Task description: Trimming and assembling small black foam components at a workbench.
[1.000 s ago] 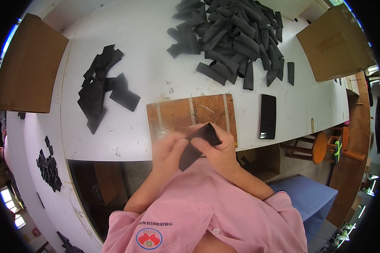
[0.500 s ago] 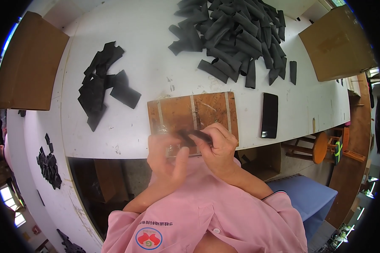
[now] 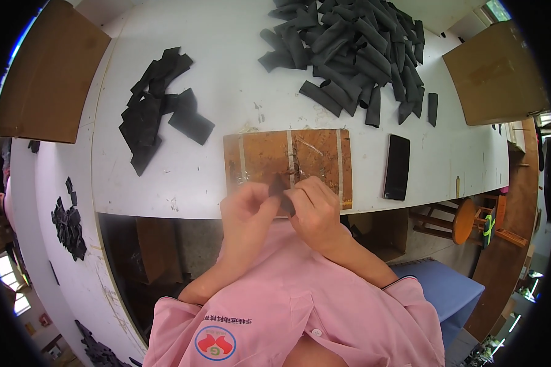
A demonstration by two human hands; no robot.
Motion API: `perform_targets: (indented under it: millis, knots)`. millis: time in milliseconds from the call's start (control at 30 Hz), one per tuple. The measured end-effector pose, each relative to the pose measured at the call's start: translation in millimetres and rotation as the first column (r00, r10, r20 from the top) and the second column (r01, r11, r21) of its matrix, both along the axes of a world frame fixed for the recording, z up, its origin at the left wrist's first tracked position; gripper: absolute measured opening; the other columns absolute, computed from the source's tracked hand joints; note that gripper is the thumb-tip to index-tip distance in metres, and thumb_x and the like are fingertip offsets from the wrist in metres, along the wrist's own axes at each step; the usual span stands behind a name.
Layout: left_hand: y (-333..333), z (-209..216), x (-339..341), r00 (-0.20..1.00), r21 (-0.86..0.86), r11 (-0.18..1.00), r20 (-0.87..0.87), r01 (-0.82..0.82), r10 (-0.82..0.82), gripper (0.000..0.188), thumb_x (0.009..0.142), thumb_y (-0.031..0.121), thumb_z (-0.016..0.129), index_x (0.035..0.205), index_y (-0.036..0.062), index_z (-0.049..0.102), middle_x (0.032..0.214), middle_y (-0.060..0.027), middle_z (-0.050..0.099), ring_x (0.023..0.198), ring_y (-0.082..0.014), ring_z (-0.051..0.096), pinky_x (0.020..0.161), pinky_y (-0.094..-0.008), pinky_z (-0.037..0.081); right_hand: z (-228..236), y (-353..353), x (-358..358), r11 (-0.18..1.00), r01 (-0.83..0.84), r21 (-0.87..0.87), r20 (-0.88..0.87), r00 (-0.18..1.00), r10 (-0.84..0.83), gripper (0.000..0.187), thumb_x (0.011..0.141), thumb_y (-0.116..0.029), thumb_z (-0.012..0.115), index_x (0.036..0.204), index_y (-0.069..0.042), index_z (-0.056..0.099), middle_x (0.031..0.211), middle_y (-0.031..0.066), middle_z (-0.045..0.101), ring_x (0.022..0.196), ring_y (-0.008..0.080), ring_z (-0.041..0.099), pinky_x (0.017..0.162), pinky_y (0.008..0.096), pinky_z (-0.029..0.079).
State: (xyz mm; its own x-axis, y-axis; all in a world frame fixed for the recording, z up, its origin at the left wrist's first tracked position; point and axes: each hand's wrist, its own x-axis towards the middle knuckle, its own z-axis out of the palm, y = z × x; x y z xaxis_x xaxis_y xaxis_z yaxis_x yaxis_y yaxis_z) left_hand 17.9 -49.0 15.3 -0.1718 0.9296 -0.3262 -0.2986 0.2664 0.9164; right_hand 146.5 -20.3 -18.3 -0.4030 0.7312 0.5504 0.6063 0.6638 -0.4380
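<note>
Between my two hands is a small dark piece of black fabric-like material (image 3: 280,186), held over the near edge of a brown board (image 3: 260,156) with pale stripes across it. My left hand (image 3: 246,208) pinches its left side, thumb and fingertips together. From the other side my right hand (image 3: 312,208) grips the piece with curled fingers. Most of the piece is hidden by the fingers, so its full shape does not show. Beyond the board lies a big heap of black sleeve-like tubes (image 3: 355,55). A smaller pile of flat black pieces (image 3: 144,122) rests to the left.
A black phone (image 3: 397,166) lies right of the board. Cardboard boxes stand at the left (image 3: 49,73) and right (image 3: 496,73) of the white table (image 3: 226,79). More black pieces (image 3: 69,229) lie on a surface further left. A wooden stool (image 3: 462,221) and blue seat (image 3: 438,284) are at right.
My left hand, blurred and with fingers spread before, has closed on the dark piece beside my right hand. The whole view has shifted slightly.
</note>
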Motion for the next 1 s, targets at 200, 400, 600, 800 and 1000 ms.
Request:
perform_targets:
  millis: [200, 400, 600, 800, 1000]
  knots:
    - [-6.9, -12.7, -17.7, 0.938, 0.061, 0.986, -0.321, 0.158, -0.131, 0.004, 0.078, -0.005, 0.056, 0.078, -0.0014, 0.054, 0.071, 0.0007, 0.055, 0.06, -0.0035, 0.049, 0.054, -0.017, 0.039, 25.1, 0.4, 3.9, 0.785, -0.302, -0.541, -0.469, 0.883, 0.016, 0.023, 0.07, -0.013, 0.067, 0.083, 0.001, 0.055, 0.075, 0.0079, 0.05, 0.068, 0.0246, 0.054, 0.053, 0.03, 0.045]
    - [-9.9, -15.3, -4.0, 0.684, 0.207, 0.964, -0.728, 0.167, 0.038, 0.012, 0.072, -0.003, 0.057, 0.083, -0.0005, 0.055, 0.067, -0.0107, 0.056, 0.054, -0.0188, 0.055, 0.05, -0.0281, 0.043, 9.2, 6.4, -6.3, 0.958, -0.235, -0.163, -0.245, 0.95, 0.192, 0.024, 0.066, -0.002, 0.064, 0.087, 0.001, 0.054, 0.078, 0.0089, 0.049, 0.064, 0.0224, 0.052, 0.052, 0.0302, 0.044]
    - [-0.3, -33.1, -3.1, 0.976, 0.113, 0.981, -0.13, -0.158, 0.172, 0.018, 0.071, -0.011, 0.054, 0.084, 0.001, 0.053, 0.07, -0.0048, 0.059, 0.051, -0.005, 0.051, 0.044, -0.0192, 0.039, -13.0, 1.0, -17.5, 0.997, 0.002, -0.071, -0.088, 0.996, -0.008, 0.015, 0.063, 0.005, 0.059, 0.077, 0.0, 0.054, 0.072, 0.0093, 0.05, 0.064, 0.0241, 0.052, 0.052, 0.0325, 0.043]
    - [2.6, -11.9, -28.1, 0.791, 0.014, 0.981, 0.59, 0.192, -0.163, 0.021, 0.067, -0.011, 0.049, 0.085, 0.0009, 0.051, 0.069, 0.0011, 0.051, 0.047, -0.0005, 0.036, 0.038, -0.0165, 0.021, -4.9, 3.1, 0.0, 0.469, -0.52, -0.714, -0.659, 0.725, -0.201, 0.007, 0.072, 0.0, 0.058, 0.079, 0.002, 0.058, 0.073, 0.0035, 0.053, 0.06, 0.0125, 0.049, 0.056, 0.0235, 0.038]
    - [-1.2, -24.8, 6.3, 0.936, 0.247, 0.961, -0.293, -0.121, 0.193, 0.026, 0.069, -0.012, 0.048, 0.091, -0.0004, 0.053, 0.072, 0.0011, 0.051, 0.053, -0.0015, 0.043, 0.045, -0.0154, 0.032, -1.5, -3.1, -4.9, 0.021, -0.834, -0.551, -0.656, 0.417, -0.629, 0.006, 0.081, -0.01, 0.055, 0.077, -0.005, 0.057, 0.067, -0.0036, 0.049, 0.058, 0.0045, 0.041, 0.054, 0.0181, 0.032]
